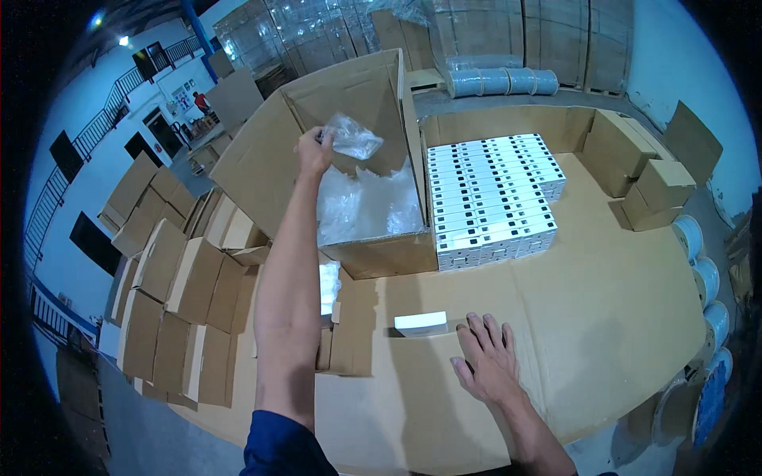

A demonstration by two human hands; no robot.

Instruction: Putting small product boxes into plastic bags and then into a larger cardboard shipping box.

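Observation:
My left hand (313, 151) is stretched out over a large open cardboard box (381, 254) and grips a crumpled clear plastic bag (352, 140) above it. Inside the box lies a heap of clear plastic wrap (365, 208). My right hand (488, 361) rests flat, fingers spread, on the cardboard sheet (603, 317) covering the work surface. Just left of its fingertips a small white box (421, 323) lies on the cardboard.
A block of several stacked white boxes (492, 198) stands right of the open box. Several small brown cartons (171, 301) are piled at the left, more brown cartons (647, 182) at the far right. Tape rolls (702, 278) line the right edge; a person (202, 101) stands far back.

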